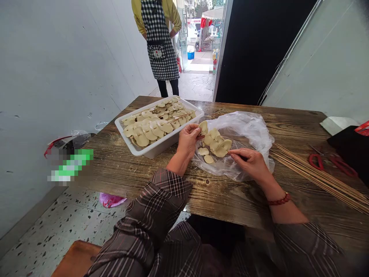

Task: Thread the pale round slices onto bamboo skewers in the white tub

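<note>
A bamboo skewer threaded with pale round slices is pinched at its bare end by the right hand, above a clear plastic bag. At the row's ten o'clock, a single slice is pinched by the left hand. A white tub of filled skewers is set at the bag's ten o'clock.

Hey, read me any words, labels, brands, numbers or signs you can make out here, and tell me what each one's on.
No text can be read for certain.
Banner outdoors: marks too small and blurred to read.
Green-and-white item at left: pixelated, unreadable.
Pink bag on the floor: markings too unclear to read.
White tub: no lettering visible on the sides in view.
</note>
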The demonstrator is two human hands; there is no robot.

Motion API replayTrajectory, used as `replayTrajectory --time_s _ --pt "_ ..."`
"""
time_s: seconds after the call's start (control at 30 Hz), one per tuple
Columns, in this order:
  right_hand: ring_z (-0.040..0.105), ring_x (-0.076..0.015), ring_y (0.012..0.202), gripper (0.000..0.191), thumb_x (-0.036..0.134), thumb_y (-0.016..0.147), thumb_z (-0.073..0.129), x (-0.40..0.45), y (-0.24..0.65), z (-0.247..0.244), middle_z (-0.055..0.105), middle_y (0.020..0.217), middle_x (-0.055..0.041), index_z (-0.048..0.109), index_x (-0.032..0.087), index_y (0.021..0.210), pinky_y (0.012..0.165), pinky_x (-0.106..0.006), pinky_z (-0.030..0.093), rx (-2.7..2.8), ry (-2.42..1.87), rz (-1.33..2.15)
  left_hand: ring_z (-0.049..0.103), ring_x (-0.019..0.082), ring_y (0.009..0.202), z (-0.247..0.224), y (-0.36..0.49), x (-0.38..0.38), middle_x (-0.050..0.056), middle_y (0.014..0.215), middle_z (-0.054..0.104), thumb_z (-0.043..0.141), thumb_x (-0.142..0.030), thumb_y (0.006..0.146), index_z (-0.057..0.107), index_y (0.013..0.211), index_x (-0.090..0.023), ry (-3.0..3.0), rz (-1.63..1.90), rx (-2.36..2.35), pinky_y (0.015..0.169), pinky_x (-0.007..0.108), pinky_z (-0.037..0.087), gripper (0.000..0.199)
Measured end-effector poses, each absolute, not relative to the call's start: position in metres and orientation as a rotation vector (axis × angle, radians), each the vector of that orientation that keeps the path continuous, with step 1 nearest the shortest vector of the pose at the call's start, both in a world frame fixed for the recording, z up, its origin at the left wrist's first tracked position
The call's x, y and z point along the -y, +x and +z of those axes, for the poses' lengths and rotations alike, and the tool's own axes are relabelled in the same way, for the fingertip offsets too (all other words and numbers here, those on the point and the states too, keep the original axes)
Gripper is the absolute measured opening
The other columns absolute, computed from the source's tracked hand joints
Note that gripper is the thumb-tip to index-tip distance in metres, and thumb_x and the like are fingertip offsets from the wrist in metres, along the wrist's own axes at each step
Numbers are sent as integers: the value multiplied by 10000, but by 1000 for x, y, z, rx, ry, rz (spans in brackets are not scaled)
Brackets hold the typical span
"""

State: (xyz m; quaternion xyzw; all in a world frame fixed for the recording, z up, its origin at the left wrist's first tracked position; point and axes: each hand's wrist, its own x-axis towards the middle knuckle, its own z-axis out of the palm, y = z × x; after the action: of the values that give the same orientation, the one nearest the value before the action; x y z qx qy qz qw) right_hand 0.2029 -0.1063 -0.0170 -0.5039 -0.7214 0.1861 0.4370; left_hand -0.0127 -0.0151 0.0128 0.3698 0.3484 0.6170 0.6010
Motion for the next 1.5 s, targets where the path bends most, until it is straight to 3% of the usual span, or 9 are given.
replayTrajectory --time_s 0.57,0.8,1.1,1.3,1.5 --pt "718 -209 783 206 292 888 602 106 202 -17 784 872 -64 785 201 911 700 -320 539 1791 -1263 462 533 82 557 8 -12 12 -50 615 581 727 -190 650 531 748 -182 1104 1444 -909 591 222 511 220" --pt "715 -219 764 222 315 858 603 104 200 -17 783 860 -68 793 202 888 686 -338 546 1729 -1285 516 494 58 527 10 -9 18 -56 599 566 755 -180 662 558 734 -172 1097 1380 -862 535 173 414 209" --pt "697 -211 728 272 368 839 614 107 196 -13 770 793 -64 792 177 915 588 -302 527 1635 -1297 700 656 133 718 12 -7 21 43 850 722 793 -344 716 684 896 -158 782 1188 -696 647 232 537 281" --pt "700 -203 741 244 356 852 617 106 194 -15 781 857 -69 793 197 910 680 -325 542 1700 -1273 624 676 133 727 14 -6 25 33 847 733 797 -229 714 697 907 -151 744 1173 -650 696 246 562 232" --pt "720 -218 802 242 355 882 595 106 194 -20 788 889 -65 786 210 910 717 -337 548 1747 -1279 586 668 137 676 15 -9 21 28 788 720 775 -248 739 677 882 -146 704 1202 -698 655 258 569 201"
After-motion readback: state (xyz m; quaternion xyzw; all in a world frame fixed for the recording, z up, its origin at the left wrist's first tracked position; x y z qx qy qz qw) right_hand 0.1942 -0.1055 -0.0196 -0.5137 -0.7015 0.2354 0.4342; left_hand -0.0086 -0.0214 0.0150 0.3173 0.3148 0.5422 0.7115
